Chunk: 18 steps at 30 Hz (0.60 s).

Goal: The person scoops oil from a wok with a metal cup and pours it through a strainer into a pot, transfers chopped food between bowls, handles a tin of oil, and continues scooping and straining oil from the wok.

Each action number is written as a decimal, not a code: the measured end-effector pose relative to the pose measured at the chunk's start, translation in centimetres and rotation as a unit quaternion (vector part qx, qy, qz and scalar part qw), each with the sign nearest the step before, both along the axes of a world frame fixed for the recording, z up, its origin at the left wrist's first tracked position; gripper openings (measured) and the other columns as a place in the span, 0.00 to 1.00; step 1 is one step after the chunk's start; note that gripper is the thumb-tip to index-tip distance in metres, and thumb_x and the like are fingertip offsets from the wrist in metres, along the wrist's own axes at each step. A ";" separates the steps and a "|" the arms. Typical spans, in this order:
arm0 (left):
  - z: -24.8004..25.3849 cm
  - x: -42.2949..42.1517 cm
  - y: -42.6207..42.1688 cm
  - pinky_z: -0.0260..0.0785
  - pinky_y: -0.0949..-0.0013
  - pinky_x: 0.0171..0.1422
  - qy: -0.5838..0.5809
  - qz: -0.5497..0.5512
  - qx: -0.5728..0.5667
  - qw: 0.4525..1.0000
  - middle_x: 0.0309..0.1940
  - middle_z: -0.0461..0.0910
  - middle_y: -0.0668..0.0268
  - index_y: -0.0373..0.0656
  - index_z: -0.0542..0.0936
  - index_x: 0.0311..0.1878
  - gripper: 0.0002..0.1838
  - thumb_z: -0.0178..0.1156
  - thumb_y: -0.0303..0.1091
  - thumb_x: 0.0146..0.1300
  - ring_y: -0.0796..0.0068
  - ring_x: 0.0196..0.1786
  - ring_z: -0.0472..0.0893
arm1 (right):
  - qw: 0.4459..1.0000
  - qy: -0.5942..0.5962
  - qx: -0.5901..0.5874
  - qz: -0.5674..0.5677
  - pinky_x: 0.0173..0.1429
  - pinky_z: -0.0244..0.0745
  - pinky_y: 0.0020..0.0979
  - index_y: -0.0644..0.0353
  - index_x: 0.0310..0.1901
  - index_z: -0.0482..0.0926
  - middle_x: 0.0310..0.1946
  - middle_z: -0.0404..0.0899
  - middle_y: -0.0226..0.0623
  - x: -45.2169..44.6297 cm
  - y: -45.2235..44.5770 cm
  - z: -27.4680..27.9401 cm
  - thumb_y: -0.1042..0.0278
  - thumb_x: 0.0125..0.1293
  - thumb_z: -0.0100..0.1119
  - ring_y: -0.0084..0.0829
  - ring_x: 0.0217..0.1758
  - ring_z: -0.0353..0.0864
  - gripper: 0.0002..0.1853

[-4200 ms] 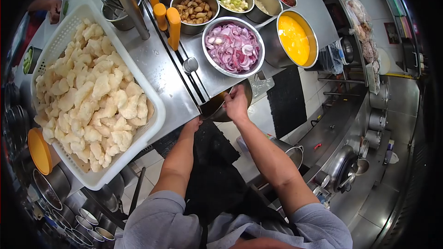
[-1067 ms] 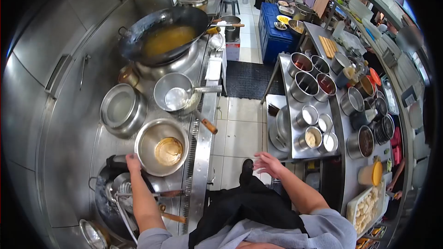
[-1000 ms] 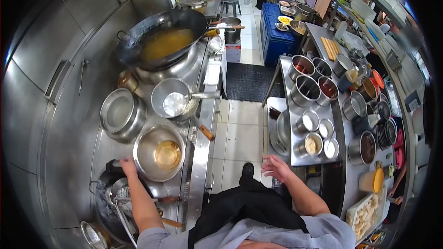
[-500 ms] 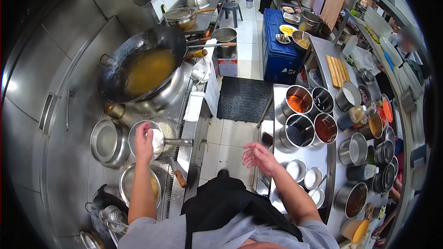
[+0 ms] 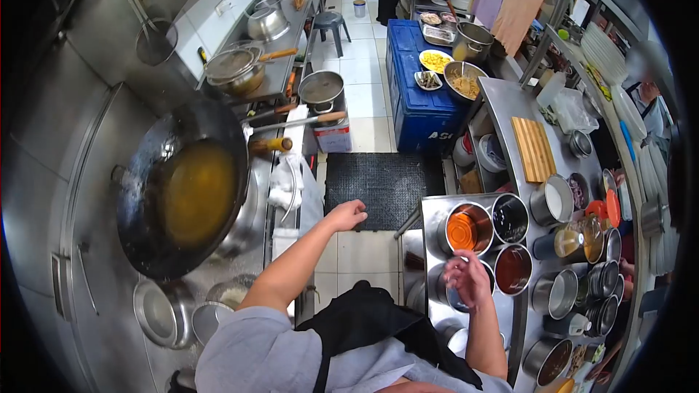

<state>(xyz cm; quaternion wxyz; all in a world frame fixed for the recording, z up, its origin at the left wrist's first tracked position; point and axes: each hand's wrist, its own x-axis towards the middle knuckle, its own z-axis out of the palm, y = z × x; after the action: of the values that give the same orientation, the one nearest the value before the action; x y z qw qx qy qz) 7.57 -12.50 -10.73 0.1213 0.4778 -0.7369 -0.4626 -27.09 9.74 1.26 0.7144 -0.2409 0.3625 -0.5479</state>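
Observation:
My left hand (image 5: pixel 346 215) hangs over the floor mat between the two counters, fingers loosely bent, with nothing visible in it. My right hand (image 5: pixel 470 280) is above the right counter, fingers apart and slightly blurred. It partly covers a steel pot of dark liquid (image 5: pixel 447 291) without clearly touching it. Just beyond it is a pot of orange liquid (image 5: pixel 461 230). To its right stands a pot of red sauce (image 5: pixel 512 271), and behind that a pot of black liquid (image 5: pixel 510 218). My left forearm partly hides a steel pan (image 5: pixel 210 320) on the left counter.
A large wok (image 5: pixel 193 189) of yellowish oil sits on the left stove, beside a steel pot (image 5: pixel 162 313). A blue chest (image 5: pixel 415 105) bearing food stands ahead. The right counter holds a wooden board (image 5: pixel 534 149) and several pots. Two people are partly visible farther off.
My left hand has left the steel pan and swung right, over the aisle. My right hand has moved right, over the sauce pots. The view has turned somewhat to the right.

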 end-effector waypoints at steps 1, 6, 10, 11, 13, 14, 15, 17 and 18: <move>-0.8 -1.0 -2.3 0.72 0.62 0.53 -0.061 -0.005 0.000 0.998 0.42 0.82 0.56 0.39 0.76 0.54 0.22 0.61 0.43 0.62 0.61 0.47 0.81 | 0.999 0.001 0.008 -0.035 0.37 0.80 0.32 0.61 0.60 0.66 0.42 0.77 0.45 -0.6 -0.3 -0.1 0.49 0.69 0.55 0.37 0.41 0.82 0.27; -8.8 -1.1 -11.8 0.71 0.57 0.59 -0.273 -0.013 0.014 0.962 0.49 0.81 0.52 0.40 0.78 0.52 0.25 0.64 0.44 0.54 0.53 0.54 0.80 | 0.994 -0.035 -0.005 -0.102 0.36 0.81 0.31 0.61 0.60 0.66 0.43 0.77 0.48 -2.7 -3.8 -1.4 0.49 0.68 0.56 0.39 0.41 0.83 0.28; -13.2 2.1 -14.6 0.73 0.58 0.57 -0.293 0.076 0.016 0.953 0.45 0.82 0.50 0.39 0.80 0.50 0.24 0.67 0.41 0.50 0.52 0.50 0.81 | 0.998 -0.031 -0.046 0.001 0.39 0.80 0.30 0.63 0.61 0.65 0.45 0.76 0.49 -4.3 -10.0 -0.4 0.50 0.66 0.59 0.38 0.42 0.82 0.30; -12.7 2.4 -14.7 0.73 0.59 0.58 -0.330 0.054 -0.002 0.943 0.45 0.82 0.49 0.40 0.80 0.51 0.25 0.67 0.40 0.48 0.51 0.51 0.80 | 0.998 -0.021 -0.044 0.025 0.39 0.80 0.29 0.63 0.61 0.65 0.45 0.76 0.49 -4.7 -11.9 -0.4 0.51 0.66 0.60 0.38 0.42 0.82 0.30; -11.9 2.7 -16.1 0.67 0.57 0.66 -0.394 0.022 0.043 0.918 0.59 0.73 0.47 0.42 0.75 0.58 0.24 0.57 0.32 0.55 0.47 0.63 0.72 | 0.998 0.011 -0.042 0.052 0.39 0.80 0.29 0.63 0.61 0.66 0.46 0.76 0.48 -5.3 -15.7 0.2 0.51 0.65 0.61 0.37 0.43 0.82 0.31; -11.4 2.8 -17.1 0.67 0.57 0.66 -0.389 0.018 0.049 0.920 0.59 0.73 0.47 0.42 0.75 0.58 0.24 0.57 0.32 0.55 0.47 0.63 0.72 | 0.998 0.025 -0.035 0.045 0.40 0.79 0.28 0.63 0.61 0.66 0.46 0.76 0.48 -5.3 -17.5 1.0 0.50 0.63 0.63 0.37 0.43 0.82 0.32; -11.2 3.4 -18.1 0.67 0.54 0.66 -0.405 0.053 0.049 0.911 0.59 0.73 0.49 0.43 0.74 0.59 0.24 0.57 0.31 0.56 0.48 0.64 0.72 | 0.998 0.027 -0.033 0.037 0.40 0.79 0.28 0.63 0.61 0.66 0.46 0.76 0.47 -5.4 -19.1 1.3 0.50 0.63 0.63 0.36 0.42 0.82 0.32; -11.3 4.0 -20.1 0.67 0.51 0.66 -0.421 0.089 0.057 0.901 0.60 0.73 0.51 0.43 0.73 0.59 0.24 0.57 0.31 0.57 0.49 0.64 0.72 | 0.999 0.031 -0.027 0.027 0.38 0.79 0.27 0.63 0.60 0.67 0.45 0.77 0.47 -5.3 -22.4 1.4 0.48 0.62 0.64 0.36 0.41 0.83 0.33; -11.7 4.4 -21.0 0.68 0.51 0.64 -0.466 0.049 0.015 0.883 0.60 0.74 0.54 0.46 0.74 0.60 0.23 0.57 0.32 0.59 0.52 0.64 0.73 | 0.999 0.035 -0.022 0.023 0.37 0.79 0.27 0.63 0.59 0.67 0.43 0.77 0.47 -5.1 -24.2 1.1 0.48 0.61 0.65 0.37 0.40 0.83 0.33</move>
<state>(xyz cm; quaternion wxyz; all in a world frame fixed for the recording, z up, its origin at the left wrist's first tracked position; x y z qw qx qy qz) 11.93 -33.53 -22.44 -0.2211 0.6752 -0.6772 -0.1912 -32.22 -14.44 2.38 0.7080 -0.2838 0.3695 -0.5307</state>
